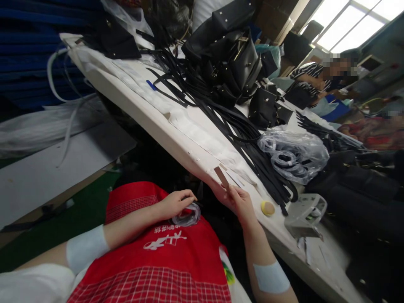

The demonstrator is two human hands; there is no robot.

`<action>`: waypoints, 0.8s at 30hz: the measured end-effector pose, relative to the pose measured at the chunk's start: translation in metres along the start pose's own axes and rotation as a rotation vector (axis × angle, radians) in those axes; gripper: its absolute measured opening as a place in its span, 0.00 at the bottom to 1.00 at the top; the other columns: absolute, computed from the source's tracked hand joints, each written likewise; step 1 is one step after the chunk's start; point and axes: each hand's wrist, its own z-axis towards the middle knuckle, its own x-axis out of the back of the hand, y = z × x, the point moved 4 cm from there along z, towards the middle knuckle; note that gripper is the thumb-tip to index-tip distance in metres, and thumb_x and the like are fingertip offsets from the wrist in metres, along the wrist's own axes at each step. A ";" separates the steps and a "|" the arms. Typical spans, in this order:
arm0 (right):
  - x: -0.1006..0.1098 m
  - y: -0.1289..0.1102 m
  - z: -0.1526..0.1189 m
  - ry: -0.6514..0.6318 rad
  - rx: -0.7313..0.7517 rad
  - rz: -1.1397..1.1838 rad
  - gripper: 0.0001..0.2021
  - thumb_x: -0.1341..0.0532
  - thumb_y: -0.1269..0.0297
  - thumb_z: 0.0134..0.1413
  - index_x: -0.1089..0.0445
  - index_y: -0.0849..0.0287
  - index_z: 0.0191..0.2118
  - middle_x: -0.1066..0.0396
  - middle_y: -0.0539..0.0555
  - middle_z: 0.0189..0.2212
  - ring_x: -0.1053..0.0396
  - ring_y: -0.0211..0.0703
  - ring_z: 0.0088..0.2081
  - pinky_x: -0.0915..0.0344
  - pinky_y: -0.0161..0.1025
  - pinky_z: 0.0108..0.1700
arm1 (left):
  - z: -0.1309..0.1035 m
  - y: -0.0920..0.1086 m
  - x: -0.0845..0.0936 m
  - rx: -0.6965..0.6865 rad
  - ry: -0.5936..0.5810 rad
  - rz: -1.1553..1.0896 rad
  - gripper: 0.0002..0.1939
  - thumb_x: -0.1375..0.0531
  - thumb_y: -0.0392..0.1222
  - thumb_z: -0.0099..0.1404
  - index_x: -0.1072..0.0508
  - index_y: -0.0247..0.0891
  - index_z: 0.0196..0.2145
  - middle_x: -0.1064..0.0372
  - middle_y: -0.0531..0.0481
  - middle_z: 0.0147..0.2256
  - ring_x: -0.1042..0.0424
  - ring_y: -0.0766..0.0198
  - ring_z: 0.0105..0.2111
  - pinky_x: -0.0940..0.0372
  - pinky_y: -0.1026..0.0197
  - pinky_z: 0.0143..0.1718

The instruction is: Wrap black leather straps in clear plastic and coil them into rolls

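My left hand (176,203) is closed over my lap, in front of the red apron (139,252). Its fingers curl over a coil in clear plastic (188,215), and a small dark end shows near the fingertips. At the table's near edge, my right hand (243,204) pinches a flat brown strip (221,176) between thumb and fingers, with the strip pointing up and away. Just beyond that strip, thin pale strips (235,177) lie on the white table (151,118). A round yellow-rimmed piece (267,208) sits to the right of my right hand.
Long black straps (227,118) run along the table beside a pile of black bags (224,59). Clear bagged coils (293,153) lie farther right, near a grey tape dispenser (306,214). A person in a striped top (312,73) sits beyond. Blue stacked panels (28,46) stand left.
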 end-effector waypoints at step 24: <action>-0.090 -0.020 -0.030 -0.289 0.357 -0.763 0.10 0.35 0.57 0.53 0.29 0.56 0.26 0.29 0.51 0.24 0.34 0.40 0.27 0.45 0.36 0.29 | -0.006 0.001 0.003 0.023 0.042 0.008 0.14 0.44 0.48 0.62 0.24 0.36 0.33 0.24 0.48 0.34 0.27 0.59 0.36 0.34 0.63 0.36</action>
